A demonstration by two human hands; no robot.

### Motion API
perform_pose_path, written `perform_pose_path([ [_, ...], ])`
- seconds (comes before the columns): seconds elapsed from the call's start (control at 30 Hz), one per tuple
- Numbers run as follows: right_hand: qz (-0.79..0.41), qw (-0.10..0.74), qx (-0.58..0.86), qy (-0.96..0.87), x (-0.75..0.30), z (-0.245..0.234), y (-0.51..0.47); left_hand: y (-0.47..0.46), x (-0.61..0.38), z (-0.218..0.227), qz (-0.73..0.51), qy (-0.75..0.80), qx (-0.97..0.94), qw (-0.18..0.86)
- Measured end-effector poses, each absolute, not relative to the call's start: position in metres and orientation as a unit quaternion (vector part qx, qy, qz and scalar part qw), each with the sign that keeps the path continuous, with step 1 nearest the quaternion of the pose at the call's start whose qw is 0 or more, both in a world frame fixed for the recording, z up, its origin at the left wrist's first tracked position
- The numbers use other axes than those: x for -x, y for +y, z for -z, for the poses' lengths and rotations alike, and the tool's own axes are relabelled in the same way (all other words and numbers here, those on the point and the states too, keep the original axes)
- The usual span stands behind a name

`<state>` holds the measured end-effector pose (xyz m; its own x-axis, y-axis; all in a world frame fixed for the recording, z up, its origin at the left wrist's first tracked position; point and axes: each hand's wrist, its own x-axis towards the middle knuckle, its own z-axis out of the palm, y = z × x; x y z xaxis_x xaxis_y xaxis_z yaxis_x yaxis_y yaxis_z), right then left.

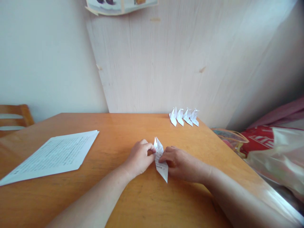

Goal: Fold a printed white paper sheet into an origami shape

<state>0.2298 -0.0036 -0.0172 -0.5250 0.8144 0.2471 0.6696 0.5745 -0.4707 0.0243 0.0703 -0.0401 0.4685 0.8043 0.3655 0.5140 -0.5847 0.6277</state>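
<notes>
A narrow piece of folded printed paper (161, 169) lies on the wooden table between my hands, one pointed end toward me and two split points facing away. My left hand (142, 155) pinches its left edge near the upper half, thumb and forefinger together. From the right, my right hand (174, 160) grips the paper at mid-length, with fingertips on its top face and the thumb partly hidden. Several folded paper cranes (184, 117) stand in a row at the table's far right corner.
A stack of printed sheets (54, 155) lies on the left of the table (118, 126). A wooden chair (25, 114) stands at the far left. Beyond the right edge are plastic bags (273, 155) and a red package (258, 139). A wall panel (152, 63) rises behind the table.
</notes>
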Motion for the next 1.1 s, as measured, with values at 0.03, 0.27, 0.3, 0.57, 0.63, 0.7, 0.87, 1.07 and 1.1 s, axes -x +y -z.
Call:
perform_pose_path([
  [0.03, -0.158, 0.225, 0.438, -0.856, -0.230, 0.017, -0.003, 0.069, -0.024, 0.037, -0.319, 0.384, -0.839, 0.214],
  [0.27, -0.149, 0.223, 0.476, -0.838, -0.232, 0.018, 0.003, 0.065, -0.021, 0.025, -0.251, 0.292, -0.902, 0.196],
  [0.3, -0.154, 0.228, 0.472, -0.838, -0.232, 0.019, 0.004, 0.064, -0.020, 0.024, -0.241, 0.295, -0.907, 0.180],
  [0.57, -0.173, 0.284, 0.490, -0.806, -0.231, 0.027, 0.010, 0.055, -0.022, 0.019, -0.203, 0.315, -0.921, 0.109],
  [0.63, -0.180, 0.286, 0.496, -0.800, -0.232, 0.028, 0.011, 0.056, -0.023, 0.020, -0.198, 0.314, -0.922, 0.105],
  [0.7, -0.182, 0.276, 0.491, -0.806, -0.233, 0.027, 0.011, 0.058, -0.023, 0.021, -0.193, 0.313, -0.924, 0.106],
  [0.87, -0.151, 0.241, 0.518, -0.807, -0.236, 0.020, 0.011, 0.059, -0.023, 0.021, -0.190, 0.312, -0.925, 0.106],
  [1.07, -0.152, 0.235, 0.512, -0.812, -0.239, 0.021, 0.013, 0.057, -0.024, 0.020, -0.182, 0.310, -0.930, 0.070],
  [1.1, -0.155, 0.237, 0.519, -0.806, -0.239, 0.023, 0.014, 0.058, -0.024, 0.020, -0.182, 0.317, -0.928, 0.072],
])
